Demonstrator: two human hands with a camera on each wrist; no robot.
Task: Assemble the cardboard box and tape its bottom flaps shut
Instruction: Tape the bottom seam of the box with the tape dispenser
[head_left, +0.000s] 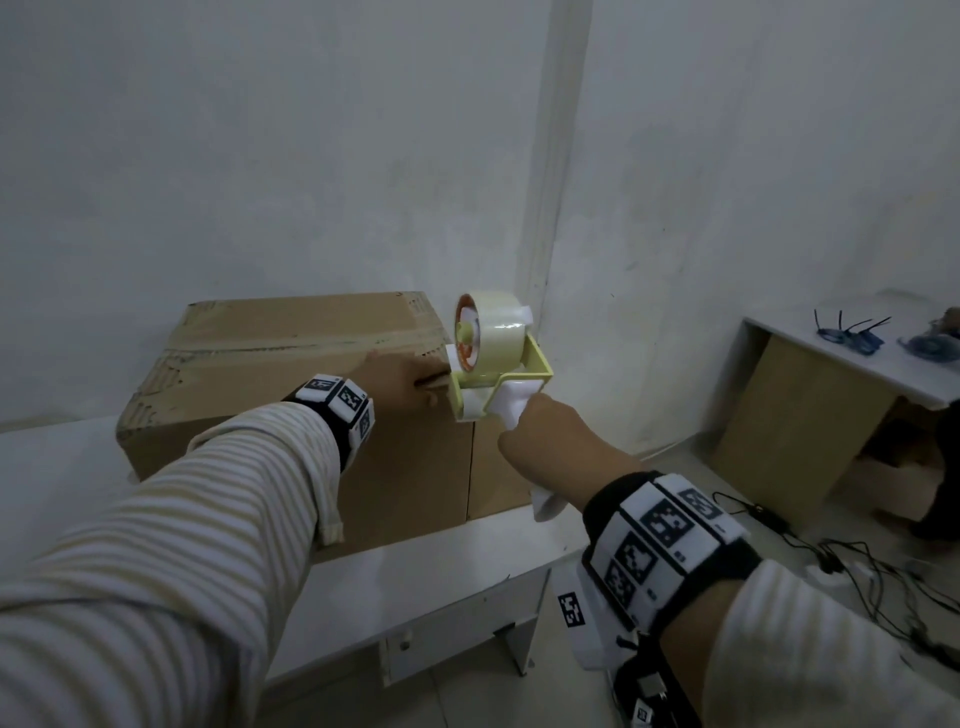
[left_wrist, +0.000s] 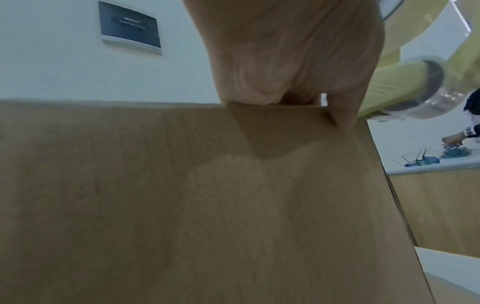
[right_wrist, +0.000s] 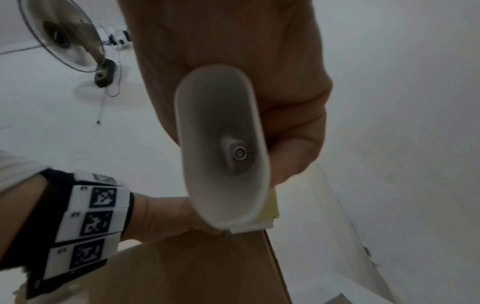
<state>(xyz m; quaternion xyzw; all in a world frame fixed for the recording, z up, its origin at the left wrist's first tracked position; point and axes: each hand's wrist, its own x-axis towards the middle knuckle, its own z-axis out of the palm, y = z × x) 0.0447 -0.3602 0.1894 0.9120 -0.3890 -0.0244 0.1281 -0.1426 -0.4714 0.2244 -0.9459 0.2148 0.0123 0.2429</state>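
Looking down from the head view: cardboard box on the white worktop, bottom flaps folded shut on top, seam running left to right toward the tape dispenser. Left hand flat on the near right end of the top, fingers straight, thumb down over the front edge, pressing rather than gripping. Right hand clamped round the dispenser's white handle, roll just off the box's right edge, in line with the seam; hence, judging by that, a pull leftward along the seam, with the right hand the working one. From the left wrist: box face filling the view, thumb hooked over its top edge, yellow dispenser frame just beside. From the right wrist: fingers wrapped tight on the hollow handle, box corner below.
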